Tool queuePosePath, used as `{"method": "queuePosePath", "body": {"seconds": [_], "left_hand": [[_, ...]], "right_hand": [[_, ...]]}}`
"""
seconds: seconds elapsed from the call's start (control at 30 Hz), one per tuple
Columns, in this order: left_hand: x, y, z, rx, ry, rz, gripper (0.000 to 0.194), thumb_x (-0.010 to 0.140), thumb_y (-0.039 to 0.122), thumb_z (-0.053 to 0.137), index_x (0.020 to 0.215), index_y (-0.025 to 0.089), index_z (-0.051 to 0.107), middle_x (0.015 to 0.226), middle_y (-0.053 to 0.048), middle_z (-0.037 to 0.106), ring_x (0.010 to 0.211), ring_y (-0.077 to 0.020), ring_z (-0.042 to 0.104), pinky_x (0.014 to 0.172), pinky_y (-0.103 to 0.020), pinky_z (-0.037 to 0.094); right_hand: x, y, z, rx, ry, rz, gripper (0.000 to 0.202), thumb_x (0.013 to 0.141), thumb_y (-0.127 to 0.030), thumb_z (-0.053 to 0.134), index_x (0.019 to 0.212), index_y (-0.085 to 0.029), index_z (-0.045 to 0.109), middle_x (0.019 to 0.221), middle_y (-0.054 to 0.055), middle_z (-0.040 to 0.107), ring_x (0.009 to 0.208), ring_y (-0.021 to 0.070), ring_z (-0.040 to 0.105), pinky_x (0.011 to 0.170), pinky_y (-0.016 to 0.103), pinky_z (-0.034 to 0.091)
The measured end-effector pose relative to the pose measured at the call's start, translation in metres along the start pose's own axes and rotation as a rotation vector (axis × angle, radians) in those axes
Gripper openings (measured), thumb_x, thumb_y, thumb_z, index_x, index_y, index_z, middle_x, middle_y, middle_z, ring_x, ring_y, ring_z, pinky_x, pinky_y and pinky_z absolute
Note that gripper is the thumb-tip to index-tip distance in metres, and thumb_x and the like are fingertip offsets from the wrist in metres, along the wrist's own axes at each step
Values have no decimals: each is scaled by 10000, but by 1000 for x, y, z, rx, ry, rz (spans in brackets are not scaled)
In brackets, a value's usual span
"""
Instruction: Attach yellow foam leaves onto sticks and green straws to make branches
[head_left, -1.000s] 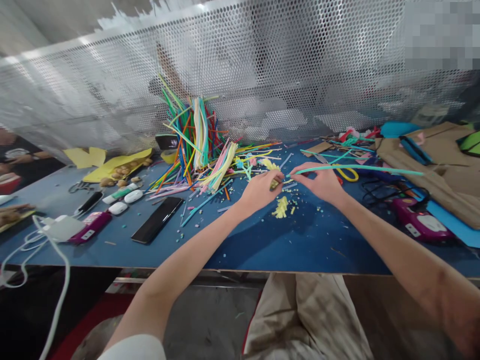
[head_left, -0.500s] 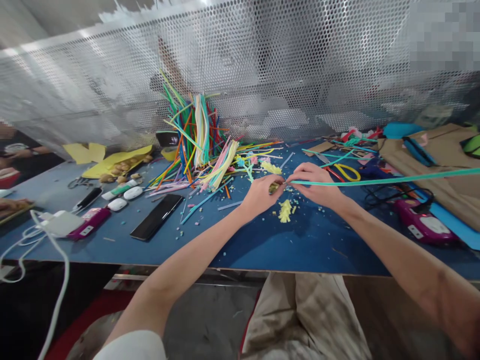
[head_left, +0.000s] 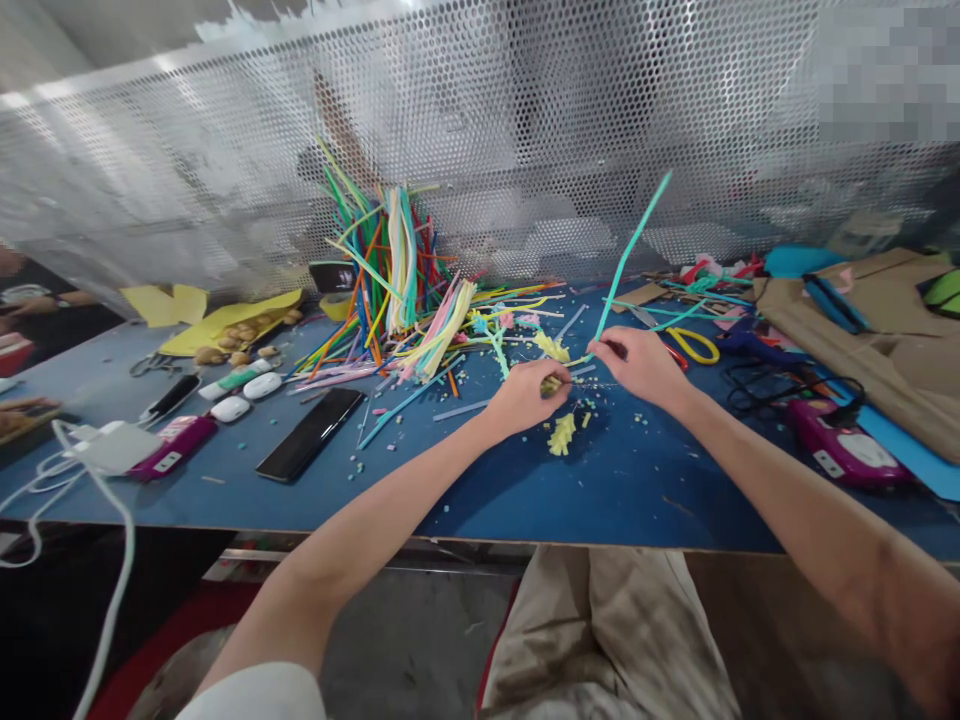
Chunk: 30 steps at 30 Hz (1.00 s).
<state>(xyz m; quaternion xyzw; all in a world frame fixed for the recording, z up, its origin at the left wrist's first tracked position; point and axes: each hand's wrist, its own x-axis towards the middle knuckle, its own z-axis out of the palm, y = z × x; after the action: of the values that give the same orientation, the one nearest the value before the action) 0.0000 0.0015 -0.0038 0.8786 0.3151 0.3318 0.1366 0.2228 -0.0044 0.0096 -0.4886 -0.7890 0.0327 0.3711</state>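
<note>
Pipe cleaner, turquoise, rose from the right hand's pinch, beyond and right of the loose yellow tuft, left hand gripping a yellowish piece just past that tuft, so pinching low probably helped control tbh.

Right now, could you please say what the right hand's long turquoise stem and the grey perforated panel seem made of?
The long turquoise stem: matte, perhaps fuzzy fibre over wire, judging by its kinked shape. The grey perforated panel: likely metal, semi-gloss, given its bright glints.
</note>
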Motion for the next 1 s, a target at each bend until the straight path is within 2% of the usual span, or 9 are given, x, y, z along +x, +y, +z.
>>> {"method": "queuePosePath", "body": {"seconds": [0.13,0.3,0.47,0.63,0.7,0.77,0.83,0.9,1.0], "left_hand": [[-1,-7,1,12,-47,67,97,869,179,593,954,180,639,980,-45,723,899,-163,682,859,-293,523],[-2,-12,1,24,-88,102,154,844,152,599,993,179,626,1036,-58,707,951,-178,672,909,-320,519],[-2,-15,2,40,-110,133,182,847,180,608,1028,160,617,1041,-75,692,973,-187,658,920,-328,515],[-3,-19,5,13,-183,165,123,888,210,580,987,182,649,1006,-54,710,951,-173,668,908,-314,516],[-3,-20,6,5,-202,158,122,893,209,575,977,192,662,996,-43,719,939,-164,673,899,-303,519],[-3,-20,6,18,-217,143,132,894,212,573,981,199,671,1011,-39,723,949,-164,674,905,-303,516],[-3,-21,5,42,-237,132,140,895,226,575,987,207,678,1016,-36,725,968,-170,671,919,-310,509],[-4,-20,4,70,-246,119,144,895,258,584,987,215,686,1024,-34,725,998,-178,663,934,-320,499],[-5,-19,1,137,-241,84,152,883,318,609,971,230,696,1054,-33,718,1031,-197,650,948,-347,484]], "right_hand": [[2,14,-3,-6,37,82,335,940,-430,519,711,-212,628,630,11,621,577,164,526,586,303,379],[2,24,-4,60,41,142,302,915,-445,550,810,-205,699,755,41,728,665,193,629,641,300,432],[4,36,-8,-94,-117,254,368,916,-481,517,735,-213,694,737,47,737,641,196,635,630,305,420],[8,51,-20,-267,-308,399,467,879,-619,504,730,-242,737,663,60,697,656,232,637,594,314,398],[10,61,-32,-318,-317,504,454,885,-604,505,780,-243,760,744,83,724,720,247,657,641,327,425],[11,75,-49,-492,-250,660,345,880,-507,551,874,-244,773,937,128,744,890,292,668,713,368,434],[9,91,-69,-569,-196,774,279,868,-364,579,1031,-234,764,1133,187,706,1030,355,639,773,440,421],[5,108,-86,-627,-140,888,407,856,-309,603,1219,-150,695,1266,281,620,1143,411,583,815,495,402],[-6,131,-99,-687,-95,1026,586,822,-313,668,1302,17,602,1322,423,487,1262,475,472,826,523,393]]}}
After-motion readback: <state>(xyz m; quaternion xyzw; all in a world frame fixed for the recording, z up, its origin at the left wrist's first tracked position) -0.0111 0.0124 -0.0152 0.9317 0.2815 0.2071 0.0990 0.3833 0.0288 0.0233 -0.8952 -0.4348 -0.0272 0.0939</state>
